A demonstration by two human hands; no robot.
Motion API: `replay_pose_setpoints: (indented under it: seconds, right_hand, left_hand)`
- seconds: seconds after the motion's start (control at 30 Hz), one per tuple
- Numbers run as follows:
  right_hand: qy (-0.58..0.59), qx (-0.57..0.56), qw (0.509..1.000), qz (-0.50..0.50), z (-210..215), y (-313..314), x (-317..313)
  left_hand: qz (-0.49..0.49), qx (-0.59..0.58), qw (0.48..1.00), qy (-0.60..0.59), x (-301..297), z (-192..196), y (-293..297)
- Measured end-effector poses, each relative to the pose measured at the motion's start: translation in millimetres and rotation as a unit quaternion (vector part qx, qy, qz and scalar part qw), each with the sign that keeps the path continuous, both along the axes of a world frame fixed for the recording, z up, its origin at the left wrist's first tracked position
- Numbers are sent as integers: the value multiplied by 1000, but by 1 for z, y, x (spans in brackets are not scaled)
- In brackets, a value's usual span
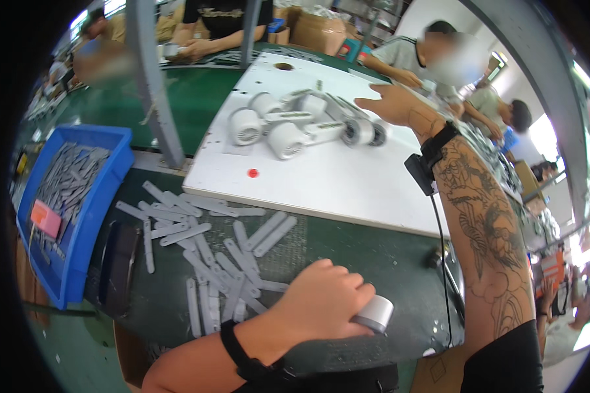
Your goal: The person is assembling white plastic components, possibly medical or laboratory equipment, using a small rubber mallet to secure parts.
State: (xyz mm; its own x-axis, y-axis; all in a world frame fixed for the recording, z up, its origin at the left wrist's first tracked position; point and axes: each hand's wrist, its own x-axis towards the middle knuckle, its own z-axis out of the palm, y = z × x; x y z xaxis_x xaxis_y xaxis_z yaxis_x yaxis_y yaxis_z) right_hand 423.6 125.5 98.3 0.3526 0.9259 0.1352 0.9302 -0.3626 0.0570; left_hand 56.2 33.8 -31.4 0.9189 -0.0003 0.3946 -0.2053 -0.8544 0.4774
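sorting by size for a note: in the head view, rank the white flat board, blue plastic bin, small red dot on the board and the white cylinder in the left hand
1. White flat board, largest.
2. Blue plastic bin.
3. White cylinder gripped in the left hand; nearness to the camera enlarges it.
4. Small red dot, smallest.

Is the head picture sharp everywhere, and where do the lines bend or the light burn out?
Head view: the left hand, white roller and grey strips are sharp; the white board edge and grey post bend toward the rim; the right side is overexposed; black corners surround the picture.
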Motion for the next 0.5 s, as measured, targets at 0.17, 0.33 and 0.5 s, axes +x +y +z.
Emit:
replay_pose_setpoints:
  seconds: [0.17, 0.33, 0.5]
  right_hand:
    - [97, 25, 992, -70, -64, 54, 29]
    - [184, 60, 978, -73, -71, 21, 45]
    - [245, -19, 963, -111, -68, -54, 41]
  left_hand:
    - [-6, -3, 1000, -11, -1, -6, -7]
    - [-27, -23, 999, -17, 3, -10, -7]
    - [-29, 1, 1000, 12, -6, -5, -2]
